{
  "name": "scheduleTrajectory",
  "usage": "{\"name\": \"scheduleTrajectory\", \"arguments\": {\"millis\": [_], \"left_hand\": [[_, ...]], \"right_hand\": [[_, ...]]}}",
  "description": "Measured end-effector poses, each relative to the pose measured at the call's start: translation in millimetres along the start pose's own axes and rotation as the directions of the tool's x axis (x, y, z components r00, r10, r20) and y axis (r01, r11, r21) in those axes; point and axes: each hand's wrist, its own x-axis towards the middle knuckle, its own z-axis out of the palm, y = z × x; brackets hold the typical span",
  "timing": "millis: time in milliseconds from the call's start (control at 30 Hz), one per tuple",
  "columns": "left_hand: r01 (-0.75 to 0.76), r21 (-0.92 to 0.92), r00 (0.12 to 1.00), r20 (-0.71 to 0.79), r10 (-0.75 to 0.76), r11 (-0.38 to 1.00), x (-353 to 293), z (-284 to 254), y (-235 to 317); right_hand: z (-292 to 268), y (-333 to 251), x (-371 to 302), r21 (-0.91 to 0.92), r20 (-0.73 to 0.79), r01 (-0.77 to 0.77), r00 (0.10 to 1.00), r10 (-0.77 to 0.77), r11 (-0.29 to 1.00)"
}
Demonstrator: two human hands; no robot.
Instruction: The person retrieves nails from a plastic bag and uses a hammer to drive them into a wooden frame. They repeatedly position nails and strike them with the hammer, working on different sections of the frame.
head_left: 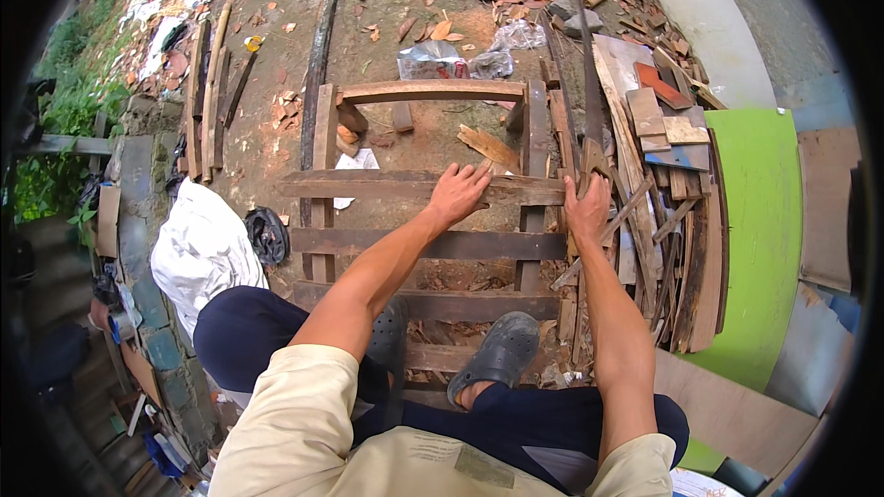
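Note:
A weathered wooden frame (428, 90) with several cross slats lies on the ground before me. Across it runs a loose-looking brown plank (364, 185). My left hand (459, 195) grips this plank right of its middle, fingers bent over the far edge. At the plank's right end my right hand (587, 207) is closed, its thumb against the end; part of its grip is hidden. Just beyond the right hand is a brown handle-like piece (597, 158), with a long dark blade-like strip (590, 74) leading away from it. My shoe (497, 354) stands between the slats.
Scrap wood (658, 120) is piled at the right, against a green panel (760, 239). A white sack (203, 244) and a black plastic bag (267, 235) lie at the left. Long wood strips (214, 97) and crumpled clear plastic (431, 62) lie farther off among dry leaves.

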Motion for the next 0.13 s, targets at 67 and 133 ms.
{"name": "scheduleTrajectory", "arguments": {"millis": [67, 133], "left_hand": [[0.069, -0.111, 0.99, 0.132, -0.054, 0.991, -6.1, -16.2, -6.9], [0.18, -0.214, 0.962, 0.241, -0.126, 0.96, -13.6, -33.5, -9.5]], "right_hand": [[2.7, -19.9, 5.0, 0.068, 0.17, 0.083, 0.981, -0.094, 0.994], [6.1, -38.6, 13.4, 0.115, 0.241, 0.13, 0.958, -0.155, 0.985]]}}
